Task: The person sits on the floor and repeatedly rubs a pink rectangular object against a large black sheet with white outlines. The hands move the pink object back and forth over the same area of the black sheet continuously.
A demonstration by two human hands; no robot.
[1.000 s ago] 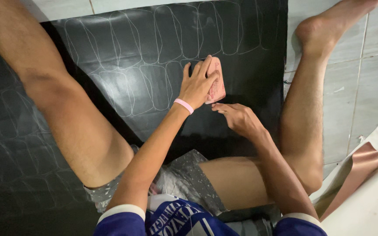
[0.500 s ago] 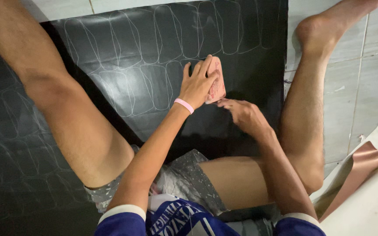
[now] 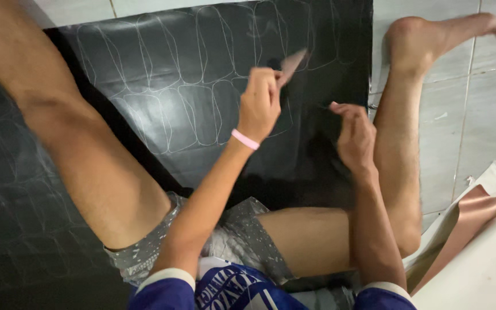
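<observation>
My left hand (image 3: 259, 106), with a pink band at the wrist, is raised above the black sheet (image 3: 162, 74) and pinches a small pinkish flat template (image 3: 291, 61) that sticks up tilted from its fingers. The sheet is covered with thin pale traced outlines of rounded oblong shapes. To the right, my right hand (image 3: 354, 135) hovers over the sheet's untraced right part with its fingers curled around something small and pale (image 3: 333, 105); it is blurred, so I cannot tell what it is.
My bare legs lie spread on the floor, the left leg (image 3: 76, 149) across the sheet and the right leg (image 3: 400, 143) along its right edge on grey tiles (image 3: 489, 103). Copper-coloured and white sheets (image 3: 477, 229) lie at the lower right.
My left hand has lifted the pinkish template off the sheet, where it had been pressing it flat. My right hand has drawn away to the right and slightly up.
</observation>
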